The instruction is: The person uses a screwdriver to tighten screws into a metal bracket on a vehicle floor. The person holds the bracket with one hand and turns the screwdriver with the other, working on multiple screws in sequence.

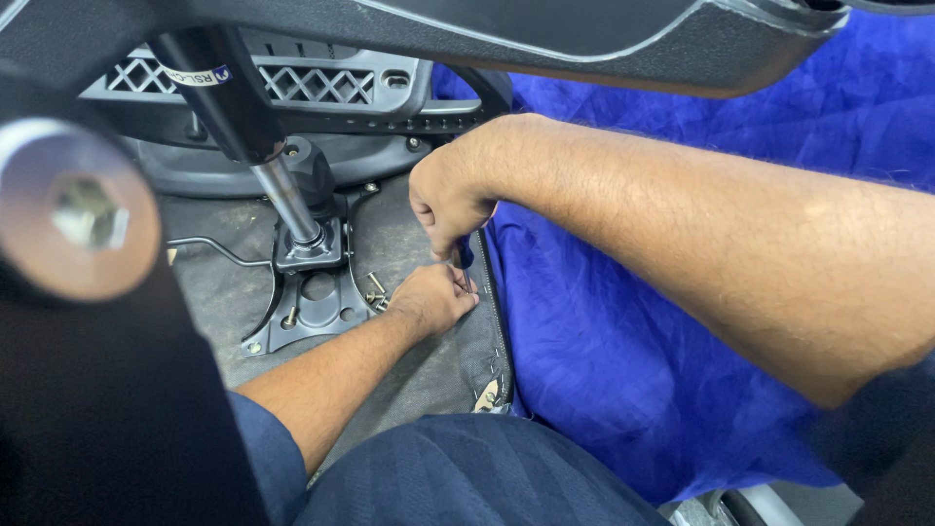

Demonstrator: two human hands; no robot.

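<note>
While your right hand [446, 200] grips the small blue-handled tool [467, 255], fingers shut, keep your left hand's [433, 297] closed fingers steadying its tip right of the black metal chair bracket [310, 302].

Both hands work in a tight pocket on the upturned chair seat's grey underside [409, 360]. To their left the black metal mounting plate [312, 302] and the gas cylinder [278, 185] block the way, with loose bolts [375, 289] lying just beside the left hand [433, 297]. Above, a dark chair part [545, 44] overhangs the right hand [448, 200]. The blue cloth [633, 341] on the right lies open.
</note>
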